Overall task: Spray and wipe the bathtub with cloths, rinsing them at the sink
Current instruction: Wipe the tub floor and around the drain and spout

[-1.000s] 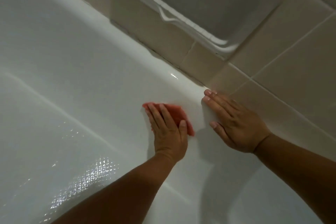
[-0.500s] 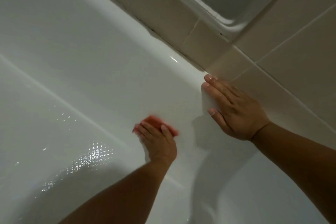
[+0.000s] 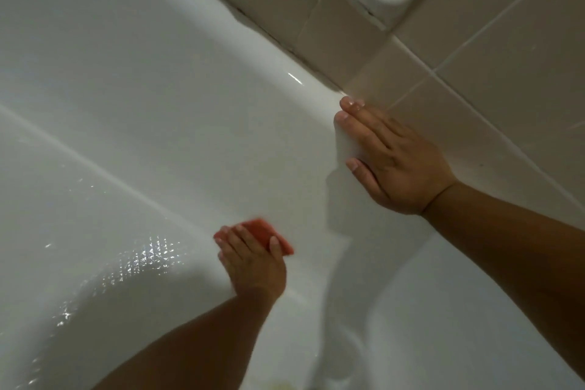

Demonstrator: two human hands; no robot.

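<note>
Under left hand (image 3: 253, 261), red cloth (image 3: 264, 232)

Head camera, close, looking down into bathtub (image 3: 133, 111) corner.

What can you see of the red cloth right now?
The red cloth is small, salmon-red and soft-looking, lying flat. Only its upper and right edges show past the left hand, whose fingers lie over it and press it against the white inner wall of the bathtub, near the curve to the floor. It is blurred.
</note>
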